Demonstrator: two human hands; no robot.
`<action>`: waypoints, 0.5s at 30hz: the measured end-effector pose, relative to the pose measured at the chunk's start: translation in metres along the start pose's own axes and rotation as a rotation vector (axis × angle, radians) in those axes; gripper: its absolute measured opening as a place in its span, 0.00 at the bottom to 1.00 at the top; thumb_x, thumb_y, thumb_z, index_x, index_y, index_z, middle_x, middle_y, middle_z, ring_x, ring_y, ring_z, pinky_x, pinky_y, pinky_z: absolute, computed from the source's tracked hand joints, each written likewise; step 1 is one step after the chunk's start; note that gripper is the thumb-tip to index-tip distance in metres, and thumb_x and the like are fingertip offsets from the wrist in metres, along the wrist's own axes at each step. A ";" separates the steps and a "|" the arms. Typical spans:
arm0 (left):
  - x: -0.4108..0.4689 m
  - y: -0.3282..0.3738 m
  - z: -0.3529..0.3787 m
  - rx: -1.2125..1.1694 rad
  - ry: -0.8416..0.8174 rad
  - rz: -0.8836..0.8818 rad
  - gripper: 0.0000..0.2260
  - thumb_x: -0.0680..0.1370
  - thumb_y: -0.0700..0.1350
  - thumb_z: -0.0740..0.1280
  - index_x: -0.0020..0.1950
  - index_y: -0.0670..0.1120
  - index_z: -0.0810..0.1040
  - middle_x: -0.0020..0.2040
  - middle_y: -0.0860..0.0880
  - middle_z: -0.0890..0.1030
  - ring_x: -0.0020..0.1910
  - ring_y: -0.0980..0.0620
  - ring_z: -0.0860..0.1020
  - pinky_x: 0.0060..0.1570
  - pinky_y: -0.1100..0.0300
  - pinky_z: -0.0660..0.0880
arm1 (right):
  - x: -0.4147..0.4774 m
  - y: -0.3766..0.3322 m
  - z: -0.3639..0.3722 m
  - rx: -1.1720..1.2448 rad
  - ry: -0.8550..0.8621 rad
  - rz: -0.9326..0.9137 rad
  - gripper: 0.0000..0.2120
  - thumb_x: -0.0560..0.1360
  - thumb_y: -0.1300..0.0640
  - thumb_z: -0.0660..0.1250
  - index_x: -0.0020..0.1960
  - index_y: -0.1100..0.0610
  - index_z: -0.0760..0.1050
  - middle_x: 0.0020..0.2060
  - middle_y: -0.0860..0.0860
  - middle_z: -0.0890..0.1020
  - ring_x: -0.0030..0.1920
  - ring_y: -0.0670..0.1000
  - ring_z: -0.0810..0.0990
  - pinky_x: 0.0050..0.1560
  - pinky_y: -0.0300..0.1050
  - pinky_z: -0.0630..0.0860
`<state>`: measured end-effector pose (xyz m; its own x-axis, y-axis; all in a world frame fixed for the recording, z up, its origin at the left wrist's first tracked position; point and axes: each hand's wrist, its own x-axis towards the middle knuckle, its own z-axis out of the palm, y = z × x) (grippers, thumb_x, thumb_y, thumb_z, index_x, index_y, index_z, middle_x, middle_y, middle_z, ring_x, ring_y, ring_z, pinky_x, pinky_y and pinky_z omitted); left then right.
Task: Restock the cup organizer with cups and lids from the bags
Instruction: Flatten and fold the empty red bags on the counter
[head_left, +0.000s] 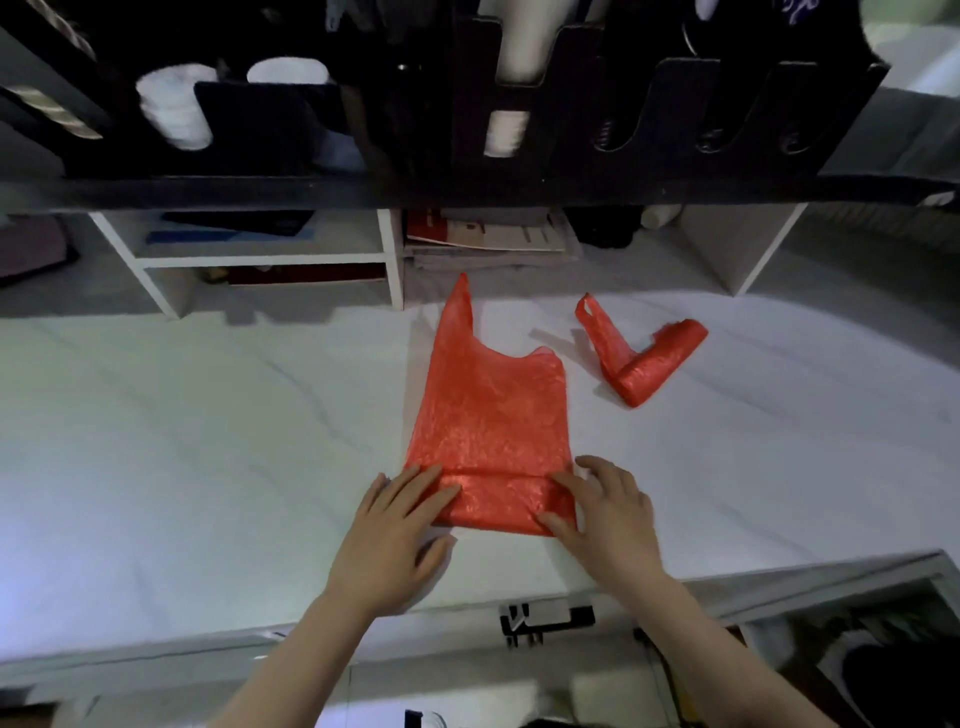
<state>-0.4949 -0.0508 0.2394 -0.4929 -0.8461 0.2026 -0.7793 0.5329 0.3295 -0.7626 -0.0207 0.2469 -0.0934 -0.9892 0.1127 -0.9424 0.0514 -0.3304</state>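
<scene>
A flat, empty red plastic bag (488, 410) lies on the white table (208, 441), its bottom edge folded up into a band. My left hand (397, 530) presses the band's left end with straight fingers. My right hand (605, 512) presses the right end, fingers spread. A second red bag (641, 361), rolled and bent into a V, lies to the right. The black cup organizer (519, 119) stands on a shelf above, holding white lids (174, 109) at left and white cups (511, 98) in a middle slot.
White shelf units (260, 257) under the organizer hold books and papers (493, 236). Several organizer slots at right show bare coil springs (711, 140). The table's front edge runs below my wrists, with a black clamp (545, 621) on it.
</scene>
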 end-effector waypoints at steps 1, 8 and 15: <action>0.000 0.000 0.000 -0.020 -0.001 -0.025 0.24 0.75 0.58 0.60 0.69 0.53 0.71 0.71 0.50 0.70 0.69 0.48 0.69 0.68 0.46 0.62 | 0.001 0.006 -0.002 -0.052 -0.092 -0.044 0.35 0.67 0.29 0.64 0.69 0.43 0.69 0.69 0.49 0.68 0.67 0.55 0.66 0.61 0.54 0.67; 0.004 0.006 -0.003 -0.024 0.031 -0.142 0.23 0.71 0.52 0.61 0.66 0.52 0.74 0.65 0.53 0.75 0.61 0.51 0.75 0.60 0.56 0.67 | 0.005 0.022 -0.008 -0.037 -0.185 -0.122 0.46 0.61 0.22 0.58 0.74 0.41 0.61 0.72 0.45 0.64 0.70 0.51 0.60 0.65 0.49 0.63; 0.022 0.009 -0.016 -0.200 0.106 -0.349 0.19 0.69 0.50 0.65 0.60 0.56 0.75 0.47 0.57 0.82 0.46 0.54 0.79 0.52 0.57 0.70 | 0.014 0.026 -0.006 0.221 -0.020 -0.041 0.13 0.73 0.43 0.69 0.50 0.51 0.83 0.59 0.45 0.78 0.60 0.50 0.72 0.53 0.36 0.66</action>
<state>-0.5065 -0.0644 0.2612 -0.1618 -0.9772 0.1376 -0.7971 0.2117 0.5655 -0.7907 -0.0325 0.2458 -0.0484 -0.9925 0.1121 -0.8519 -0.0176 -0.5234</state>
